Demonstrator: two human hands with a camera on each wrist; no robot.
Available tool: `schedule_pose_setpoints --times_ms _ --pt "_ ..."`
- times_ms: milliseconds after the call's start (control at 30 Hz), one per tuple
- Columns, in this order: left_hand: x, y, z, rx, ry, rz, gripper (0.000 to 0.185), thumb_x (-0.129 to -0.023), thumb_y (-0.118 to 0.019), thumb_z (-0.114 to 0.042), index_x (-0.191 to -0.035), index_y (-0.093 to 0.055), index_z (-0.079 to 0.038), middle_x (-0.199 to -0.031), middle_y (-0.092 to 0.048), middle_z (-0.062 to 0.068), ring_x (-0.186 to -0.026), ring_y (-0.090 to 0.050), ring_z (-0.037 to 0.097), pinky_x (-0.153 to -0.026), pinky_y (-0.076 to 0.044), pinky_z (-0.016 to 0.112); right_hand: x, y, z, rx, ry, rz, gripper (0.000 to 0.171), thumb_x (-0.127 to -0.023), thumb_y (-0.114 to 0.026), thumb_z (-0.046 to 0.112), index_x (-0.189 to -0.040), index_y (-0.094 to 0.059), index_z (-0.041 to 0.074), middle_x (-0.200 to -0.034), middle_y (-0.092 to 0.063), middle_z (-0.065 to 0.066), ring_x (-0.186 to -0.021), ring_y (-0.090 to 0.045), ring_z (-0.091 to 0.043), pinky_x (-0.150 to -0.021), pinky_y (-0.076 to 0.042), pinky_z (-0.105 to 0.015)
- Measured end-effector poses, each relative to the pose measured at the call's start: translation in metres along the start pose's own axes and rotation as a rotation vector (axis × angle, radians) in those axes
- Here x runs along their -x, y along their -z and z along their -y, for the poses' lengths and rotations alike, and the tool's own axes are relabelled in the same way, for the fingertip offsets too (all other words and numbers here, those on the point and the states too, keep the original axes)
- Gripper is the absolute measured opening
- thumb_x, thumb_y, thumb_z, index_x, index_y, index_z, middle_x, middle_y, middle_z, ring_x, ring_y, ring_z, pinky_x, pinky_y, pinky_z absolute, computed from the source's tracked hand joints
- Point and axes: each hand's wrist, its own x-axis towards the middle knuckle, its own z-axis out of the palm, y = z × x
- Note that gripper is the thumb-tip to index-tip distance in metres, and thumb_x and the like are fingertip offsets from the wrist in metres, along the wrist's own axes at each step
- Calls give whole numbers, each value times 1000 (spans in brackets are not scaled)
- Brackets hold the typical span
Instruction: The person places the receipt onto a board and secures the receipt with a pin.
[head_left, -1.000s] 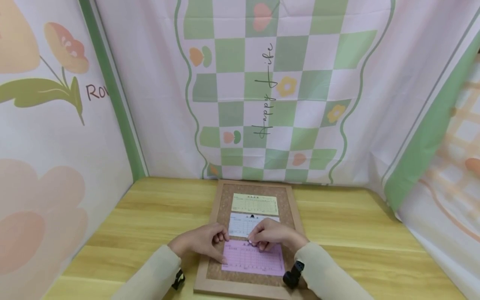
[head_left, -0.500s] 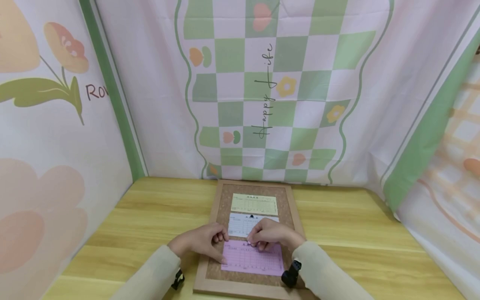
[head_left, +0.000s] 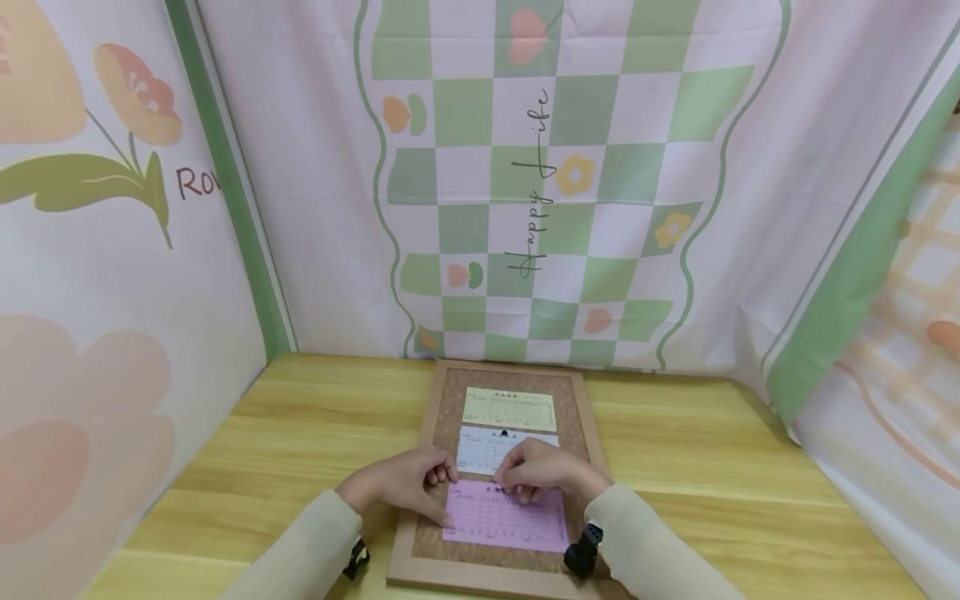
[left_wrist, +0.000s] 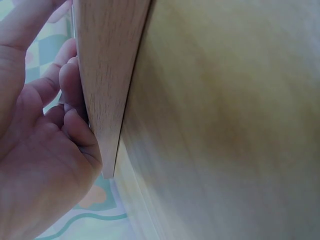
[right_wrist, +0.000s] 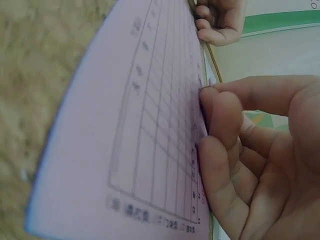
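Observation:
A pink printed slip (head_left: pixel 502 521) lies on the lower part of a wood-framed corkboard (head_left: pixel 427 546). My left hand (head_left: pixel 408 482) rests over the board's left side, thumb and forefinger pressing the slip's left edge. Its other fingers bend loosely beside the wooden frame (left_wrist: pixel 107 75) in the left wrist view. At the slip's top edge, my right hand (head_left: pixel 540 468) pinches a small pushpin between thumb and forefinger, which hide most of it. The right wrist view shows those fingertips (right_wrist: pixel 212 100) right at the pink paper.
Above the pink slip, a pale blue slip (head_left: pixel 476 450) bears a black pushpin (head_left: pixel 504 432) at its top. A yellow slip (head_left: pixel 510 407) lies higher on the board. The wooden table (head_left: pixel 712 475) extends to both sides; a patterned curtain (head_left: pixel 457 175) hangs behind.
Both hands stay in place at the pink slip. The right fingertips shift very slightly; the pale spot seen between them earlier is now hidden.

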Motion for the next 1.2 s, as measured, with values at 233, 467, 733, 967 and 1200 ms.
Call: schedule_pose_setpoints --times_ms 233,467,733,967,1200 --pt "1 0 -2 3 1 5 45 -75 -90 -21 -106 -59 -14 -96 -51 0 -88 -45 10 -78 -41 24 1 1 -1 -3 -2 14 6 -92 -67 10 -90 -70 5 -75 -64 -3 -57 -56 -11 -52 -46 -24" --pt "1 0 -4 15 4 5 44 -75 -90 -20 -106 -60 -13 -96 -51 1 -87 -45 11 -78 -41 24 0 1 -3 1 -3 21 5 -91 -67 9 -90 -69 5 -75 -64 -3 -57 -56 -12 -51 -45 -23" --pt "0 1 -2 9 3 7 45 -75 -90 -21 -106 -59 -14 -96 -51 0 -87 -45 10 -77 -41 24 0 -2 -3 36 19 -1 5 -90 -69 10 -90 -68 5 -74 -64 -4 -56 -58 -13 -52 -46 -26" --pt "0 1 -1 -9 -6 3 46 -74 -91 -22 -106 -59 -14 -96 -51 -1 -87 -45 10 -78 -41 24 0 -2 2 82 15 -5 5 -89 -70 12 -88 -68 8 -71 -65 -3 -55 -58 -12 -50 -45 -25" --pt "-1 0 0 4 3 6 45 -75 -91 -22 -106 -59 -13 -96 -51 0 -87 -45 11 -78 -41 24 1 -4 3 103 -3 -15 5 -88 -71 12 -87 -68 8 -71 -65 -4 -56 -58 -13 -52 -47 -26"
